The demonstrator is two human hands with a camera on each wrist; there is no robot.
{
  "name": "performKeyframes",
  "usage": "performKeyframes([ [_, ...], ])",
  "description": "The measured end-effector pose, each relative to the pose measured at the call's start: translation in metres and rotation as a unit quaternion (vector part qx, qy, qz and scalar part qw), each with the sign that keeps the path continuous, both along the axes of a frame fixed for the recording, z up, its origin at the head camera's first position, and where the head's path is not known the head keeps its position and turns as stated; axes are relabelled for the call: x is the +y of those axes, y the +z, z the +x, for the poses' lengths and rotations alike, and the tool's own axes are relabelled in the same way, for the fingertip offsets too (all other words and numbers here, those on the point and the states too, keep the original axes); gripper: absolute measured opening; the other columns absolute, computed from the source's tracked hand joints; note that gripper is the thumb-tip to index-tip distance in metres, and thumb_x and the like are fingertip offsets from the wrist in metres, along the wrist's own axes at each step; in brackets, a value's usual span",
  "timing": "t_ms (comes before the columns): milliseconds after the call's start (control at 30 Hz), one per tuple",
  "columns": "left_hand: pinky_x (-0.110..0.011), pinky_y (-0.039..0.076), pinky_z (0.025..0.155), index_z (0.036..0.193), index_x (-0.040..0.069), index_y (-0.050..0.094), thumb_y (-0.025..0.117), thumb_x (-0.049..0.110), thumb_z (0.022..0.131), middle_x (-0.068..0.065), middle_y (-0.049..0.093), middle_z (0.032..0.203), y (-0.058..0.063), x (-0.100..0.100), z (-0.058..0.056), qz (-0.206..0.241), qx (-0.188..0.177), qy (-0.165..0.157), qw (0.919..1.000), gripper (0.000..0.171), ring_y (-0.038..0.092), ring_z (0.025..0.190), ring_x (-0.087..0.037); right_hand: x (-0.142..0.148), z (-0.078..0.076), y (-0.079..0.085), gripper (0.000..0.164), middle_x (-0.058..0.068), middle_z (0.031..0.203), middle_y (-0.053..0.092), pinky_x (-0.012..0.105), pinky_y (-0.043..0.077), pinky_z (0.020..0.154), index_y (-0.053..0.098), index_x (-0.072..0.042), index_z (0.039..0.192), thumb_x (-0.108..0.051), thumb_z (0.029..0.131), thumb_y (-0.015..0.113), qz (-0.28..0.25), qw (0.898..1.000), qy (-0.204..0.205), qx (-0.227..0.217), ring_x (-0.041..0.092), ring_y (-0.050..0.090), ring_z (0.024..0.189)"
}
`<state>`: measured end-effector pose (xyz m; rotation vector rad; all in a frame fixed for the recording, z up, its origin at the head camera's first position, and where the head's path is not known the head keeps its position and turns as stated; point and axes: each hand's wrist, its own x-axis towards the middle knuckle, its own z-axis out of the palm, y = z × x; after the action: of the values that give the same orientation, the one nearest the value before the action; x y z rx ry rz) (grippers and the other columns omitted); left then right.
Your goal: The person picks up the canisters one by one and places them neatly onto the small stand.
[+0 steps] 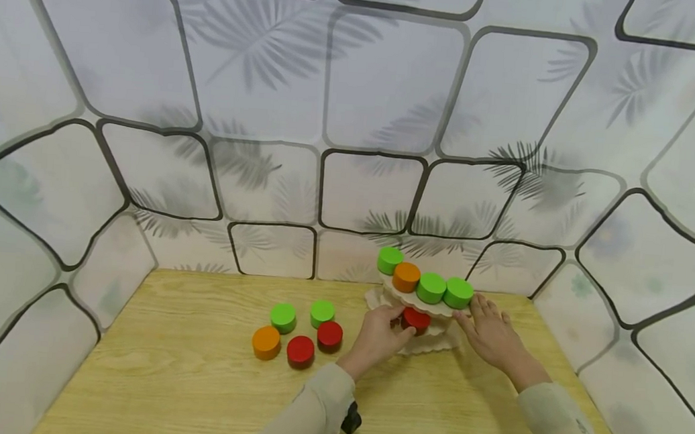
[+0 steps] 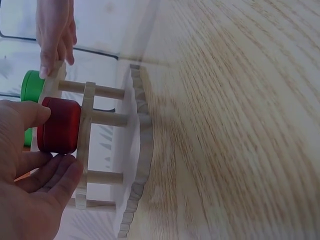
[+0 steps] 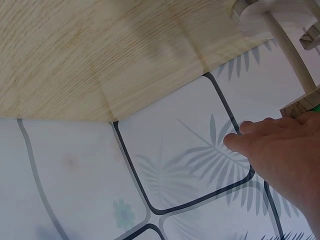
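A wooden tiered stand (image 1: 429, 346) with wavy edges stands toward the back right of the table. My left hand (image 1: 378, 333) pinches a red round tin (image 2: 62, 125) between thumb and fingers, at the middle tier, under the top board. Fingertips of my right hand (image 1: 496, 335), stretched out fairly straight, rest at the right end of the top tier (image 1: 434, 308). On that tier sit an orange tin (image 1: 406, 277) and three green tins, one green tin (image 1: 458, 293) nearest my right fingers. In the right wrist view, the hand (image 3: 285, 150) touches the board's edge.
Left of the stand, loose tins lie on the wooden table (image 1: 191, 381): two green ones (image 1: 282, 317), an orange tin (image 1: 266, 342) and two red ones (image 1: 300, 352). Patterned cloth walls (image 1: 277, 185) enclose the table at the back and sides.
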<state>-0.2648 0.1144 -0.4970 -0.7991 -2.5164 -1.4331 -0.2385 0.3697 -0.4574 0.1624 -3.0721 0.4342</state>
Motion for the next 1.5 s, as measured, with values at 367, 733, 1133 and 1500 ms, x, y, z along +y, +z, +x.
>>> performKeyframes([
  [367, -0.012, 0.044, 0.066, 0.128, 0.001, 0.073, 0.079, 0.013, 0.095, -0.012, 0.073, 0.096, -0.005, 0.009, -0.001, 0.013, 0.058, -0.02, 0.998, 0.036, 0.062, 0.079, -0.017, -0.001, 0.001, -0.001, 0.082, 0.042, 0.163, 0.025, 0.08, 0.023, 0.117, 0.027, 0.021, 0.155, -0.05, 0.115, 0.031, 0.016, 1.0, 0.004, 0.008, 0.063, 0.026, 0.149],
  [733, -0.011, 0.039, 0.062, 0.107, 0.001, 0.076, 0.082, 0.016, 0.093, -0.017, 0.072, 0.087, -0.004, 0.02, 0.001, 0.022, 0.063, 0.002, 0.9978, 0.021, 0.06, 0.073, -0.016, -0.001, 0.0, -0.001, 0.083, 0.041, 0.165, 0.021, 0.08, 0.018, 0.119, 0.023, 0.02, 0.157, -0.051, 0.115, 0.029, 0.002, 1.0, 0.0, -0.001, 0.063, 0.021, 0.151],
  [1133, -0.011, 0.037, 0.06, 0.091, 0.0, 0.077, 0.084, 0.022, 0.091, -0.006, 0.065, 0.071, -0.005, 0.029, -0.003, 0.019, 0.093, 0.024, 0.9952, 0.024, 0.047, 0.065, -0.003, 0.0, 0.0, 0.001, 0.082, 0.042, 0.163, 0.024, 0.08, 0.022, 0.117, 0.025, 0.02, 0.156, -0.05, 0.115, 0.031, 0.013, 1.0, 0.001, 0.004, 0.064, 0.025, 0.149],
  [1500, -0.01, 0.035, 0.059, 0.083, 0.003, 0.074, 0.086, 0.022, 0.09, -0.005, 0.067, 0.071, -0.004, 0.032, -0.004, 0.013, 0.083, 0.034, 0.9959, 0.023, 0.05, 0.065, -0.006, 0.001, 0.0, 0.0, 0.082, 0.042, 0.163, 0.025, 0.081, 0.023, 0.116, 0.025, 0.02, 0.157, -0.05, 0.115, 0.031, 0.017, 1.0, -0.002, 0.003, 0.064, 0.025, 0.149],
])
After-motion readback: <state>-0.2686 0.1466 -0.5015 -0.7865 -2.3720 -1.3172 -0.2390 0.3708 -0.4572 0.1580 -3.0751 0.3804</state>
